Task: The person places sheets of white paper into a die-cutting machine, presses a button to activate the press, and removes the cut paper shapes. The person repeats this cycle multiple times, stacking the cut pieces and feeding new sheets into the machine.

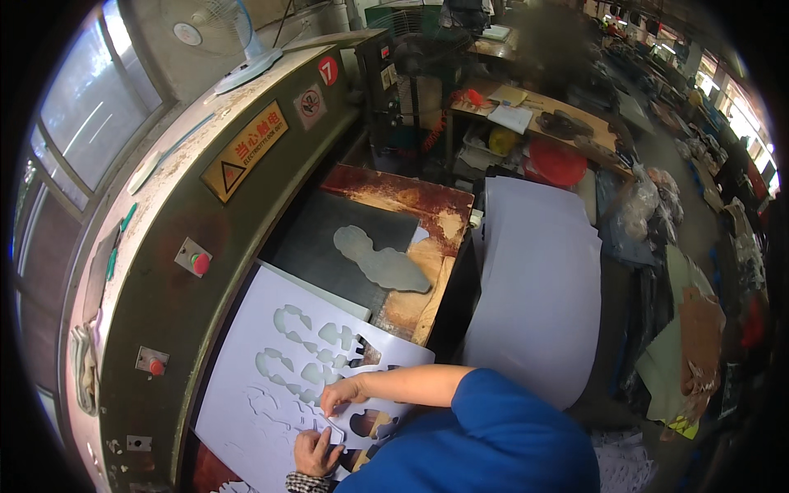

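Angled leftward, your right hand (342, 395) pinches the white piece (337, 435) at its far end; your left hand (314, 453), curled, grips its near end.

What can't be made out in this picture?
In the head view:
White piece: outline, partly covered by the left hand and right hand.
White sheet: lower right part, behind the blue shirt.
Checked cuff: cut off by lower edge.
Beyond the wooden bench: blurred.

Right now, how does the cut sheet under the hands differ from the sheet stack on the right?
The cut sheet has shaped holes through it; the sheet stack shows an unbroken top. The cut sheet lies alongside the green machine; the sheet stack sits farther right. Both look whitish.
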A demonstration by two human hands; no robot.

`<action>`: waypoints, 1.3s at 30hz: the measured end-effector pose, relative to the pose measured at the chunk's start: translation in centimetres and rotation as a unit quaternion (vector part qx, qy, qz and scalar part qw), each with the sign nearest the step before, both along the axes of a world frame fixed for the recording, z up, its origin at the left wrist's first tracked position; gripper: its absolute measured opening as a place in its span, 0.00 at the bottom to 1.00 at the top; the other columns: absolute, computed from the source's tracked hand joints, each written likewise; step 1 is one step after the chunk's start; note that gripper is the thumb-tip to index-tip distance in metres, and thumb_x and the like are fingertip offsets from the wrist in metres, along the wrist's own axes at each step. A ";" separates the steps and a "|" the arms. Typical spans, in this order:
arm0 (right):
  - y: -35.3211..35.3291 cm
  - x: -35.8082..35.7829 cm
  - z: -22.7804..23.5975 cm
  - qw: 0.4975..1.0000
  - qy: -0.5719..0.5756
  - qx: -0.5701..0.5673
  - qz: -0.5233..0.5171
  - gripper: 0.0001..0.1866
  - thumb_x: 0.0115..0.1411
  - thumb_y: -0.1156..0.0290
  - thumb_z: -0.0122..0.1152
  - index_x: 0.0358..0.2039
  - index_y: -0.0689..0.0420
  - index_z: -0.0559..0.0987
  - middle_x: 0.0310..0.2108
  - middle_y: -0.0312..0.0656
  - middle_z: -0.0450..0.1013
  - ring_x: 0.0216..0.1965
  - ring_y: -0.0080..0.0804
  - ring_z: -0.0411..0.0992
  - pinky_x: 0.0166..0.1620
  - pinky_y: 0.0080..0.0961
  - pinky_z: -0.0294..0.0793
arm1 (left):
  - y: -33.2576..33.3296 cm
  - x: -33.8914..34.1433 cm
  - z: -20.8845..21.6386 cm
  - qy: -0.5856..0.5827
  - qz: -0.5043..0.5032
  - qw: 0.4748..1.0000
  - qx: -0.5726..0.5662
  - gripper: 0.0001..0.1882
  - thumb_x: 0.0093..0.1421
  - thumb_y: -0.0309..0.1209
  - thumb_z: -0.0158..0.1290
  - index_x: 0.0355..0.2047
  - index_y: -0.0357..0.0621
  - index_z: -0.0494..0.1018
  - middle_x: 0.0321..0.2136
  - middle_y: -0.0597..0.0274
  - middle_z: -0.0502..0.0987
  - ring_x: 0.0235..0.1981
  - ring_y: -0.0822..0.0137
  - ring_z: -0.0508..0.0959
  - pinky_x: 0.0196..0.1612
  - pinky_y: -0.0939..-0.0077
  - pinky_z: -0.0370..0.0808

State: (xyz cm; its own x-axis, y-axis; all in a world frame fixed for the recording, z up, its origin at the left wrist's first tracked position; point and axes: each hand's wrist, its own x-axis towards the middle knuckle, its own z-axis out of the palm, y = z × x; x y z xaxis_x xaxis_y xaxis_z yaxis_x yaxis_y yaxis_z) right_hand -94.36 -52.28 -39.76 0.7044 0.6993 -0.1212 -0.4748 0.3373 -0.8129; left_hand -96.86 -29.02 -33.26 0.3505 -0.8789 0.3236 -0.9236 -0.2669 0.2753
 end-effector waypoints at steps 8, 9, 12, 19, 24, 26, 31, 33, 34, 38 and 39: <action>0.2 -1.1 1.9 0.997 -0.035 -0.015 -0.069 0.07 0.48 0.69 0.61 0.20 0.59 0.78 0.20 0.35 0.74 0.28 0.20 0.69 0.34 0.19 0.63 | -2.5 1.7 -1.5 0.340 0.356 0.855 -0.162 0.13 0.64 0.32 0.43 0.24 0.39 0.68 0.19 0.65 0.65 0.23 0.72 0.65 0.25 0.75 0.61; 0.3 -1.6 2.5 0.993 -0.061 -0.047 -0.085 0.07 0.48 0.70 0.61 0.19 0.60 0.77 0.20 0.35 0.74 0.28 0.19 0.69 0.33 0.19 0.64 | -2.5 2.6 -1.5 0.377 0.361 0.805 -0.284 0.15 0.64 0.34 0.44 0.20 0.44 0.63 0.20 0.70 0.64 0.24 0.75 0.63 0.25 0.76 0.60; 0.0 -3.5 4.2 0.894 -0.322 -0.278 -0.143 0.06 0.46 0.69 0.58 0.24 0.58 0.77 0.22 0.40 0.75 0.26 0.32 0.73 0.29 0.32 0.70 | 0.3 9.0 1.8 0.428 0.383 0.657 -0.488 0.18 0.64 0.46 0.42 0.33 0.44 0.68 0.25 0.66 0.69 0.26 0.72 0.68 0.32 0.78 0.68; -0.8 -7.5 7.3 0.722 -0.388 -0.529 -0.218 0.07 0.41 0.74 0.57 0.23 0.62 0.75 0.26 0.53 0.72 0.32 0.50 0.73 0.32 0.40 0.73 | 12.2 20.2 18.6 0.233 0.399 0.629 -0.625 0.21 0.67 0.43 0.39 0.32 0.37 0.71 0.15 0.69 0.61 0.19 0.73 0.63 0.31 0.76 0.69; 1.3 -8.5 7.7 0.658 -0.511 -0.467 -0.297 0.06 0.44 0.70 0.59 0.21 0.57 0.73 0.21 0.44 0.70 0.29 0.46 0.70 0.34 0.39 0.70 | 16.4 19.9 29.4 0.055 0.410 0.715 -0.564 0.15 0.65 0.35 0.40 0.33 0.37 0.72 0.19 0.64 0.67 0.24 0.69 0.69 0.32 0.74 0.72; 2.4 -8.4 7.6 0.743 -0.467 -0.357 -0.320 0.08 0.45 0.70 0.60 0.19 0.59 0.72 0.20 0.48 0.69 0.28 0.50 0.70 0.32 0.41 0.70 | 17.6 19.4 31.2 -0.035 0.420 0.745 -0.517 0.13 0.64 0.32 0.40 0.34 0.37 0.72 0.20 0.62 0.69 0.26 0.68 0.71 0.33 0.72 0.73; 4.6 -6.1 6.7 0.893 -0.261 -0.364 -0.054 0.12 0.49 0.67 0.65 0.33 0.60 0.79 0.25 0.42 0.75 0.27 0.28 0.72 0.34 0.28 0.72 | 13.0 14.6 23.8 -0.223 0.349 0.861 -0.297 0.10 0.62 0.25 0.41 0.35 0.38 0.73 0.24 0.57 0.75 0.31 0.64 0.77 0.35 0.70 0.76; 5.7 -4.4 5.9 0.932 -0.170 -0.315 0.057 0.12 0.50 0.68 0.66 0.32 0.62 0.80 0.28 0.35 0.75 0.30 0.19 0.70 0.33 0.18 0.69 | 9.0 10.8 17.3 -0.352 0.237 0.886 -0.188 0.13 0.60 0.27 0.47 0.43 0.36 0.72 0.26 0.52 0.76 0.30 0.57 0.78 0.34 0.67 0.76; 6.2 -3.8 5.3 0.959 -0.090 -0.250 0.097 0.10 0.51 0.69 0.65 0.32 0.62 0.80 0.29 0.35 0.75 0.31 0.18 0.70 0.34 0.17 0.69 | 7.6 7.5 13.5 -0.201 0.233 0.947 -0.097 0.18 0.51 0.22 0.49 0.45 0.39 0.72 0.27 0.52 0.75 0.29 0.56 0.77 0.32 0.66 0.76; 7.6 -2.5 2.5 0.987 0.029 -0.114 0.111 0.06 0.50 0.71 0.63 0.28 0.59 0.81 0.29 0.35 0.76 0.34 0.21 0.70 0.42 0.18 0.67 | 7.1 -1.3 3.0 -0.038 0.023 0.997 -0.057 0.28 0.44 0.21 0.55 0.49 0.37 0.69 0.24 0.57 0.67 0.27 0.57 0.70 0.32 0.65 0.71; 7.7 -2.5 2.0 0.987 0.028 -0.121 0.099 0.07 0.50 0.70 0.62 0.28 0.59 0.80 0.28 0.36 0.76 0.34 0.21 0.70 0.42 0.19 0.66 | 8.1 -2.2 1.7 0.005 0.035 0.999 -0.037 0.27 0.46 0.25 0.57 0.50 0.37 0.68 0.26 0.54 0.68 0.31 0.55 0.71 0.37 0.64 0.72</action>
State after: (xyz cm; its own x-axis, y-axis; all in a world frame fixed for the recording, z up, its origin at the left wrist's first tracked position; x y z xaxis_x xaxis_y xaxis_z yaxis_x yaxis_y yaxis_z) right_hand -96.83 -44.61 -37.75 0.5440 0.7683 -0.3372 -0.5591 0.0322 -0.8285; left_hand -99.09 -20.96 -31.56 0.4134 -0.8264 0.3824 -0.9006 -0.3091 0.3056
